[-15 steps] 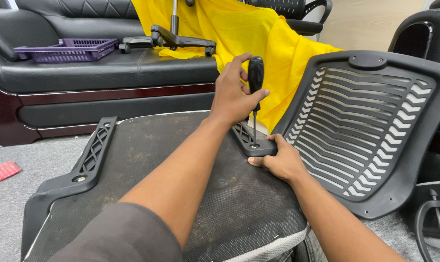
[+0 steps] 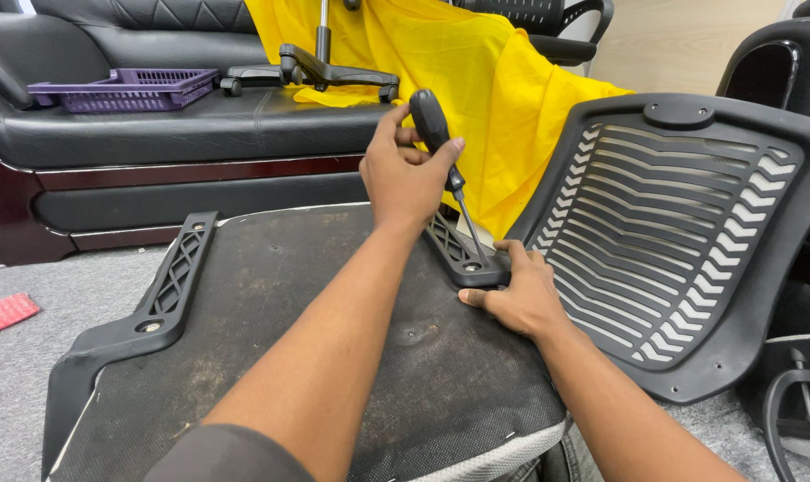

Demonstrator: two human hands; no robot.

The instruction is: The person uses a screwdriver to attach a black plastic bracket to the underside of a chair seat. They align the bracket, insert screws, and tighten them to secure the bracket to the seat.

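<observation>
An upturned office chair seat (image 2: 334, 357) lies in front of me, its dusty dark underside facing up. A black plastic bracket (image 2: 463, 254) runs along its right edge. My left hand (image 2: 405, 183) grips the black handle of a screwdriver (image 2: 432, 120). The shaft slants down and to the right, with its tip at the near end of that bracket. My right hand (image 2: 517, 299) rests on the same end of the bracket, fingers curled over it. A black slatted chair backrest (image 2: 691, 232) leans against the seat's right side.
A second bracket (image 2: 168, 286) lines the seat's left edge. Behind stands a black sofa (image 2: 155, 134) with a purple basket (image 2: 124, 89), a chair base with casters (image 2: 316, 67) and a yellow cloth (image 2: 494, 98). A red object (image 2: 3, 312) lies on the grey floor. Another chair (image 2: 780, 62) stands at the right.
The screwdriver has gone from nearly upright to slanted, its handle now leaning left. My right hand stays on the bracket's end.
</observation>
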